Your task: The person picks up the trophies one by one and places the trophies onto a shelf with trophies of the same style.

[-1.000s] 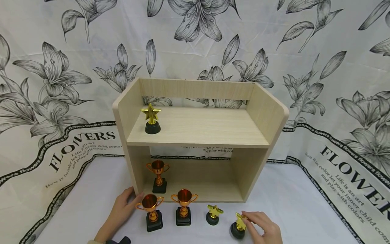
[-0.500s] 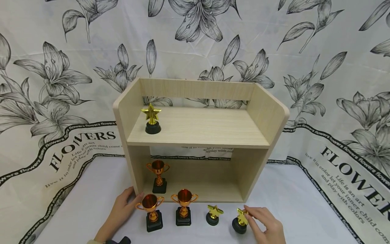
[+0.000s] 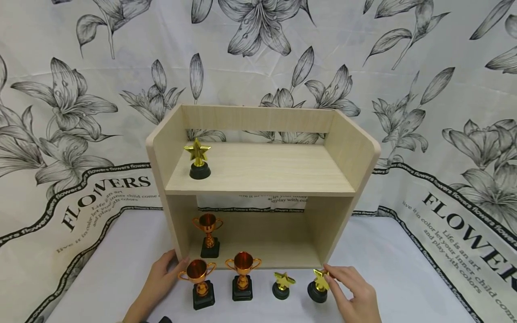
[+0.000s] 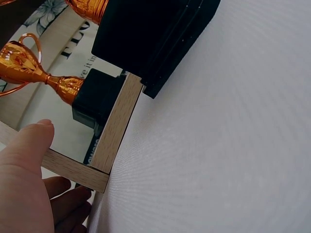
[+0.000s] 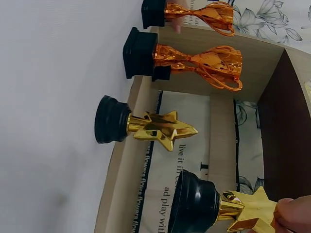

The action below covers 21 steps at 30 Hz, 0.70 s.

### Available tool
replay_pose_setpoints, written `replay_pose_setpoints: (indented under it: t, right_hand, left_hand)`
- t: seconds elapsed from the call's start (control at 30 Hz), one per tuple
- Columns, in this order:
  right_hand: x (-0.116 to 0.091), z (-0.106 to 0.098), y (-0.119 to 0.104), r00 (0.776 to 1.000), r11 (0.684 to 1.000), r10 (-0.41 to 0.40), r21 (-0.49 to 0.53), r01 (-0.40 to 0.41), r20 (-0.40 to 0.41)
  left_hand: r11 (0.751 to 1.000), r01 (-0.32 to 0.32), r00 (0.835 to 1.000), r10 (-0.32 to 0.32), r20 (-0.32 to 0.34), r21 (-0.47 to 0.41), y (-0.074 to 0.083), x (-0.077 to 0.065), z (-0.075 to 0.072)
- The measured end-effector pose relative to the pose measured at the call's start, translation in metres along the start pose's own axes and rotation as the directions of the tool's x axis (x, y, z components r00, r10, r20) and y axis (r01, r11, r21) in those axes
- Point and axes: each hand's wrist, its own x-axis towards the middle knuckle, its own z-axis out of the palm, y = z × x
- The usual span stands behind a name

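Note:
My right hand [image 3: 354, 291] pinches a gold star trophy [image 3: 321, 280] by its star, between thumb and fingertips. The trophy's round black base shows below the star in the right wrist view, and it is at the right end of the front row. My left hand [image 3: 159, 278] grips the lower left side panel of the wooden shelf [image 3: 258, 194], thumb on the inner side and fingers outside. Beside that hand stands a bronze cup trophy [image 3: 198, 273]. Further right are another bronze cup [image 3: 243, 264] and a second gold star trophy [image 5: 163, 128].
On the shelf's upper level, at the left, stands another star trophy [image 3: 199, 161]. Below it on the lower level is a bronze cup [image 3: 209, 231]. A white cloth [image 3: 109, 269] covers the table, and a flower-printed curtain [image 3: 258, 76] hangs behind.
My right hand has moved the pinched star trophy slightly away from me, towards the shelf. My left hand keeps its grip on the panel. The head view has shifted a little.

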Motion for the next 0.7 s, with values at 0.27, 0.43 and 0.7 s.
replay_pose_setpoints:
  t: [0.27,0.43,0.7]
  right_hand:
    - [0.009,-0.004,-0.004,1.000,1.000,-0.027,0.014,0.027,0.008]
    - [0.015,-0.004,-0.007,0.999,0.999,-0.034,0.042,0.034,-0.004]
    - [0.021,-0.006,-0.017,1.000,0.999,-0.002,0.042,0.002,0.005]
  left_hand:
    - [1.000,0.011,1.000,-0.011,0.008,-0.007,-0.001,0.001,0.000]
    - [1.000,-0.011,1.000,0.011,-0.005,0.000,-0.004,0.001,0.002]
    - [0.998,-0.060,0.998,0.060,-0.010,0.016,-0.004,0.000,0.000]
